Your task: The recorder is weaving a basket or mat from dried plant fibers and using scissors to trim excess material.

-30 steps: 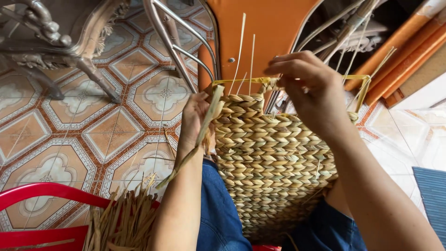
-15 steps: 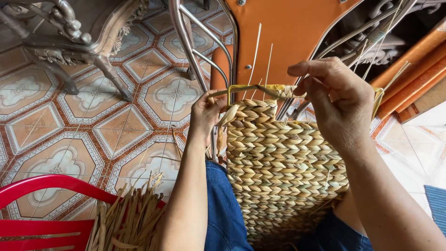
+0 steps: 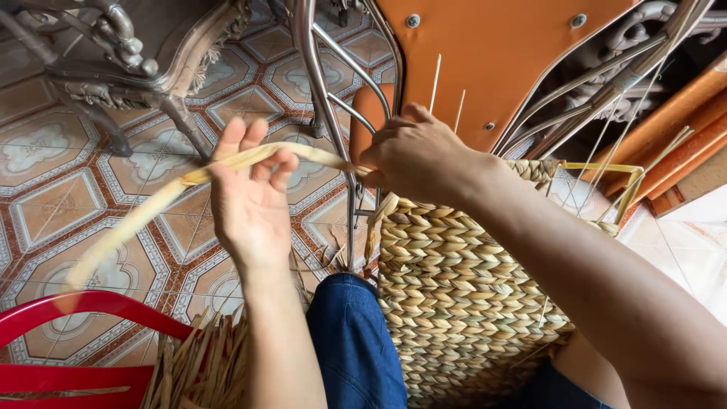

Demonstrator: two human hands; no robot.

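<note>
Left hand (image 3: 254,201) loosely curled around a long flat straw strand (image 3: 151,208); right hand (image 3: 413,155) pinches its other end at the woven basket (image 3: 462,295) rim. Strand's long axis runs down-left from the rim; basket sits on lap, nearer right hand.

I am seeing only part of the woven, straw-coloured seagrass basket (image 3: 462,295): my right hand (image 3: 416,155) is covering its near rim, and its base is running out past the bottom edge. The long, flat, pale straw strand (image 3: 151,208) is vanishing under that hand beside the basket, and its far end is blurring out to the left of the basket. My left hand (image 3: 250,204) is hiding a stretch of it. The bundle of dry straw stalks (image 3: 197,363) left of the basket is being cut off below.
</note>
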